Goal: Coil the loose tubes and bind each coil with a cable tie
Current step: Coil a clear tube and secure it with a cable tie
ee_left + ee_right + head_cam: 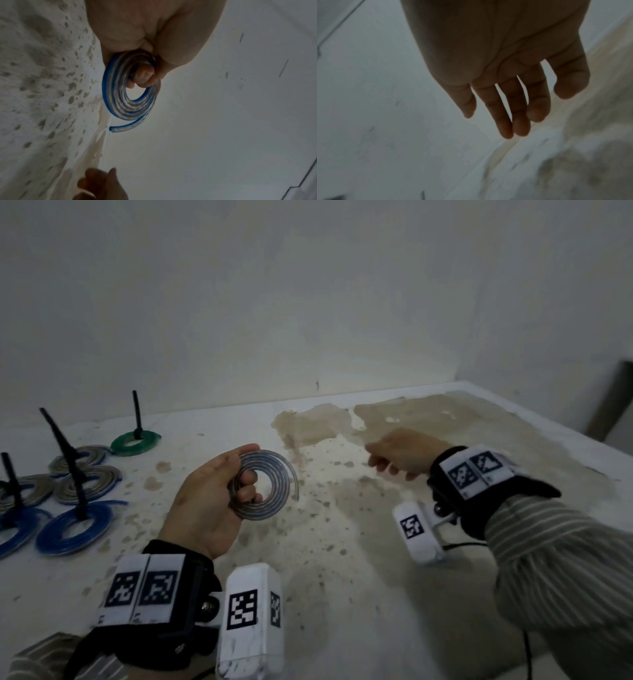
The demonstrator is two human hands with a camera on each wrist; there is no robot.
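My left hand holds a flat coil of clear tube with a blue stripe above the table, thumb over its rim and fingers curled through its centre. The left wrist view shows the same coil with its loose end springing out at the bottom; no tie is on it. My right hand hovers to the right of the coil, apart from it, fingers relaxed and empty; the right wrist view shows its fingers hanging straight over the table.
Several tied coils lie at the table's left: a green coil, grey coils and blue coils, each with a black cable tie sticking up. The white table is stained brown at the back right. A wall stands behind.
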